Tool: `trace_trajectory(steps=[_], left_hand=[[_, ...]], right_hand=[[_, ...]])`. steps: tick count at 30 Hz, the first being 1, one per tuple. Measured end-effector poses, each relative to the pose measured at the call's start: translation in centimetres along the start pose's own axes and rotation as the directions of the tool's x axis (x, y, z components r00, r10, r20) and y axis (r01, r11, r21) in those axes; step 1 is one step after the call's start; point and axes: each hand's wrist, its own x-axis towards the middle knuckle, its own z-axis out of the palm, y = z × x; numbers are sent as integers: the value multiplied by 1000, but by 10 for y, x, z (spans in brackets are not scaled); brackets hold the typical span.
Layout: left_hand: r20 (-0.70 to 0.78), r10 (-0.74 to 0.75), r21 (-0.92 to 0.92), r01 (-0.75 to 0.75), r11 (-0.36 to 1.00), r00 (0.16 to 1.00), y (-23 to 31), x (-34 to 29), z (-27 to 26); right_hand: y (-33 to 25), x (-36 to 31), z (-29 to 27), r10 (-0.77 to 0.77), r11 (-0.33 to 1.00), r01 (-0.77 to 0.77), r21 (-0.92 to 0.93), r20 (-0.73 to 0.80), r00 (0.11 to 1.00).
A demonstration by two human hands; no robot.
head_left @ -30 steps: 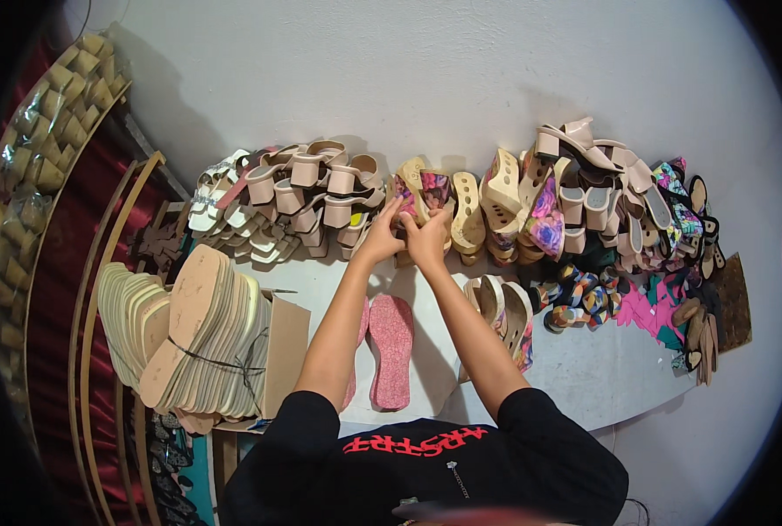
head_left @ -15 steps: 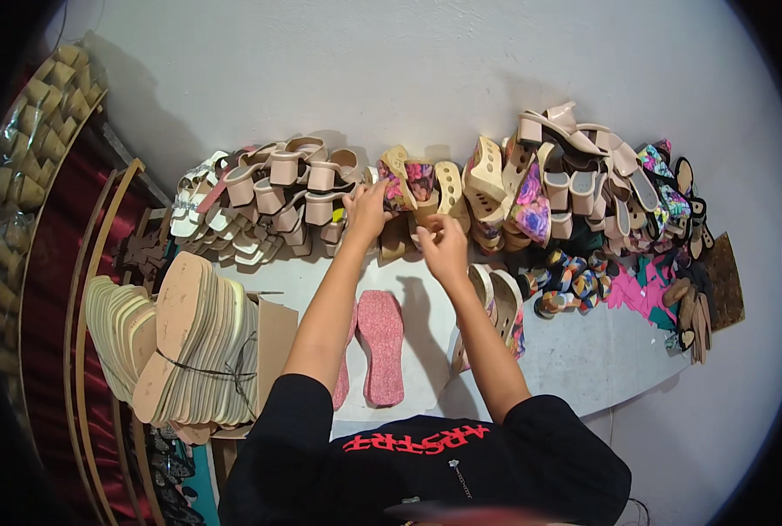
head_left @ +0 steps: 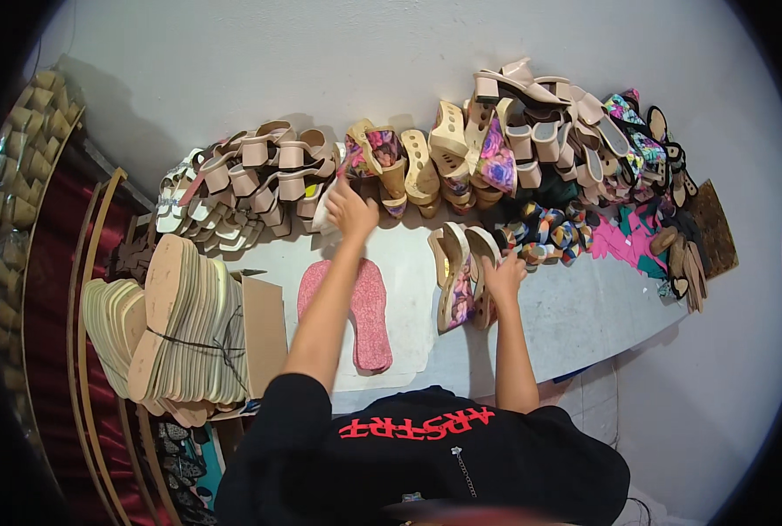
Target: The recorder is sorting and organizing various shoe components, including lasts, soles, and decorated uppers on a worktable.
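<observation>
On the right of the table a pair of floral wedge sandals stands on its sides, pale insoles showing. My right hand is closed at the rear edge of the right one, its fingers partly hidden. My left hand is raised at the row of shoes, fingers bent together beside a whitish strip; what they pinch I cannot make out. Just beyond its fingertips is a wedge with floral sides. Between my forearms lie pink patterned insoles, one partly covered by my left forearm.
Beige block-heel sandals are heaped behind my left hand, with more wedges to the right. A tied stack of soles stands by a cardboard box at left. Pink scraps lie at right.
My right hand has left the wedges at the back and come down right to the floral pair, which now stands more upright. My left hand has drawn slightly back. The view has shifted a little.
</observation>
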Motion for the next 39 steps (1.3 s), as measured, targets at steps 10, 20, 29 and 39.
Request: trace_trajectory(steps=[10,20,29,39], left_hand=[[858,91,74,-297,952,506,21,-200,47],[699,72,-144,42,989,711,12,-221,66],[478,310,-861,369,350,822,-6,-204,11],[-370,139,-591,-348,728,918,-10,-107,-110]], right_hand=[[38,-49,-14,345,915,-251,-316,291,892],[69,-43,0,58,995,-65,71,98,993],[48,-36,-25,-149,758,29,652,129,980],[-119,9,-21,-432,250,-431,867,498,752]])
